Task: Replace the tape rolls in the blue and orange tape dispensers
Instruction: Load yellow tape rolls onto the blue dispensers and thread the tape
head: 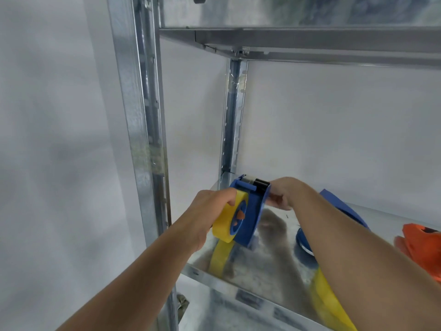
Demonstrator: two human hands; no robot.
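The blue tape dispenser (251,212) is held above the metal shelf (238,280), its serrated blade at the top. A yellow tape roll (225,223) sits on its blue hub, which has orange tabs. My left hand (210,211) grips the roll's outer rim. My right hand (285,193) holds the dispenser's far side near the blade. A second yellow tape roll (331,304) lies on the shelf under my right forearm. The orange tape dispenser (420,247) lies at the right edge, partly cut off.
A blue dispenser part (343,209) and a blue round piece (304,244) lie on the shelf behind my right forearm. The shelf's steel uprights (143,139) stand to the left, another shelf (310,39) hangs overhead, and a white wall is behind.
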